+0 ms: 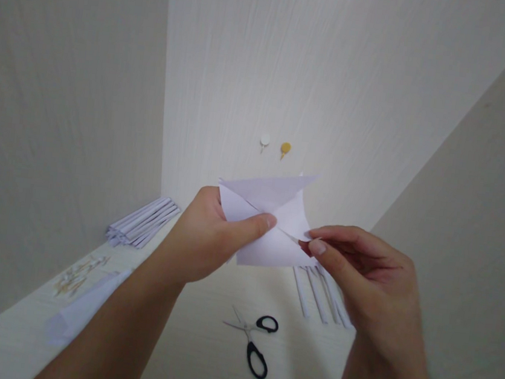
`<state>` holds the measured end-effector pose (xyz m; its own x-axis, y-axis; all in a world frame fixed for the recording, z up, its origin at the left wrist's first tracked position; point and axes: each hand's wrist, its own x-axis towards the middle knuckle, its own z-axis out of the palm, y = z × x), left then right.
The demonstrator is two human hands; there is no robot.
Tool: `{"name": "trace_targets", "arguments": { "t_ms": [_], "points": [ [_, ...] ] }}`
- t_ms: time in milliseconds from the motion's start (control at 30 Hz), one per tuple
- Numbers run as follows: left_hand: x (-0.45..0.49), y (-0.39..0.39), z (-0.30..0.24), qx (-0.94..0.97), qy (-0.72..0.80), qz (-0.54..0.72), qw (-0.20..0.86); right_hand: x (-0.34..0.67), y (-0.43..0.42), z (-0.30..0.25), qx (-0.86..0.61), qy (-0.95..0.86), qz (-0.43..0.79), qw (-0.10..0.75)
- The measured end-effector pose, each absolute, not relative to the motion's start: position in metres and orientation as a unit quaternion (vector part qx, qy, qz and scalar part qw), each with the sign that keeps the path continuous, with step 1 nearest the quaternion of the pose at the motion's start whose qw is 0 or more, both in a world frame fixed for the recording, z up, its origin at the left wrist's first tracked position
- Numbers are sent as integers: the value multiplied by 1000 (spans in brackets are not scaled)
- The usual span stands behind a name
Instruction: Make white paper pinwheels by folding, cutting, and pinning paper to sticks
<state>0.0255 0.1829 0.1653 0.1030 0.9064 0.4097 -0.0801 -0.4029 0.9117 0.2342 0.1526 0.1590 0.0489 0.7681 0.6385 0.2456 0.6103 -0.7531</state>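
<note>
A white sheet of paper point(271, 219), partly folded into flaps, is held up in the air over the table. My left hand point(210, 239) grips its left side, thumb pressed across the front. My right hand point(362, 269) pinches a folded point at the paper's right edge between thumb and forefinger. Both hands are closed on the same sheet. Black-handled scissors point(253, 342) lie slightly apart on the table below the hands.
Several rolled paper sticks point(320, 294) lie under my right hand. A stack of folded white paper point(142, 222) sits in the left corner. A loose white sheet point(83, 310) and small scraps point(73, 278) lie near the left edge. Two pins, white point(264, 141) and yellow point(285, 149), sit farther back.
</note>
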Motion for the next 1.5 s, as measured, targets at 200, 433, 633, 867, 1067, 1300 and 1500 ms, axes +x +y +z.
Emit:
{"name": "trace_targets", "arguments": {
  "t_ms": [200, 433, 633, 867, 1067, 1300, 1500],
  "points": [
    [27, 182, 165, 603, 342, 587, 418, 236, 153, 158, -387, -660, 227, 603],
    [27, 182, 165, 598, 345, 590, 418, 238, 153, 157, -390, -677, 200, 591],
    [27, 182, 165, 605, 336, 584, 425, 238, 153, 157, -381, -685, 205, 587],
    [26, 182, 165, 602, 344, 583, 424, 235, 153, 158, -387, -670, 202, 600],
    [26, 183, 165, 608, 334, 579, 428, 234, 152, 159, -385, -669, 196, 605],
    [26, 182, 164, 603, 337, 589, 420, 235, 153, 158, -394, -667, 192, 603],
    [26, 182, 164, 601, 339, 590, 420, 233, 153, 158, -390, -665, 193, 607]
  ]
}}
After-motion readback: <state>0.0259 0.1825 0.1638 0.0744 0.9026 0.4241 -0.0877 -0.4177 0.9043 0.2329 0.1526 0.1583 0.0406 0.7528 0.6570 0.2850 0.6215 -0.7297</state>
